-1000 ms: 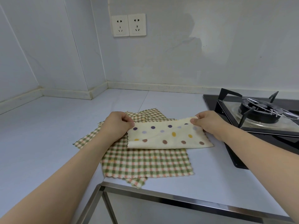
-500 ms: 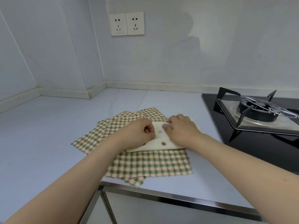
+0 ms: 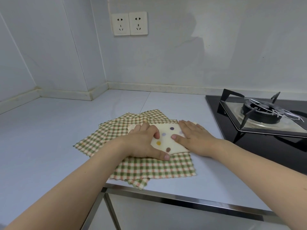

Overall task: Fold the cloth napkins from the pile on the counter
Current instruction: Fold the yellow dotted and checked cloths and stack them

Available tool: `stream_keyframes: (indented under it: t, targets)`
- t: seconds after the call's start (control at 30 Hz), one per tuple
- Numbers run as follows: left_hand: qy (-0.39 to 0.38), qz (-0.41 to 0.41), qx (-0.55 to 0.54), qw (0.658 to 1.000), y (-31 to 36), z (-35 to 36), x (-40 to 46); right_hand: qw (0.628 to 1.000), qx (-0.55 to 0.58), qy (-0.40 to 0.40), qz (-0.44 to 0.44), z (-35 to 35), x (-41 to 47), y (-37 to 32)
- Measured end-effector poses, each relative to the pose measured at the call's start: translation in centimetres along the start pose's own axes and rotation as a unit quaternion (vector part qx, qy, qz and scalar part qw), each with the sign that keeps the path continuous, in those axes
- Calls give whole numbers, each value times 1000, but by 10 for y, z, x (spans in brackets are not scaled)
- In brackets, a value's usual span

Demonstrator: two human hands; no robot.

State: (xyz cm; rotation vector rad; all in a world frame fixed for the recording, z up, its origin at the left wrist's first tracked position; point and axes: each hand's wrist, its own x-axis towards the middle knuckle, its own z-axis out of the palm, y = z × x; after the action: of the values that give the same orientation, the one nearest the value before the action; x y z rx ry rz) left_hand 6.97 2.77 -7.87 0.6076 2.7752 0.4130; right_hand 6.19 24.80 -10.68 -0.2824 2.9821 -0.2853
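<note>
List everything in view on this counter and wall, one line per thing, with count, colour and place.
polka-dot napkin: one, cream with coloured dots, folded small, on top of the checked pile
checked napkins: a pile, exact count unclear, green and cream check, unfolded on the counter near its front edge
counter: one, pale grey-blue, metal trim along the front
gas hob: one, black with a dark burner, right of the pile
wall sockets: two, white, side by side on the back wall
left hand: one, pressing on the polka-dot napkin's left part
right hand: one, flat on its right part
</note>
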Motion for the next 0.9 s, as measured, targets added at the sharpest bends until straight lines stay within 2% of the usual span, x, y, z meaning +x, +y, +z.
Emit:
stream_keyframes:
  t: [0.23,0.37,0.43,0.5,0.57,0.63,0.73,0.9]
  targets:
    - [69,12,54,996,-5,22,-7,1000,-22,7,0,3,-5,9]
    - [39,-12,102,994,-6,27,-10,999,-39,-14,16,-1,-6,4]
    - [20,-17,104,994,-5,26,-9,996,-77,29,36,-3,-9,-4]
    - [14,-22,104,994,-6,26,-7,984,-118,131,34,2,-15,-18]
    - [7,-27,108,994,-5,26,-6,984,-56,170,27,10,-22,-31]
    - [-8,-31,101,994,-3,24,-5,993,22,102,56,17,-29,-40]
    - [2,-40,30,999,-12,17,3,997,3,36,71,18,-29,-38]
    - [146,-70,-19,987,-35,7,14,999,16,1,35,10,-29,-32]
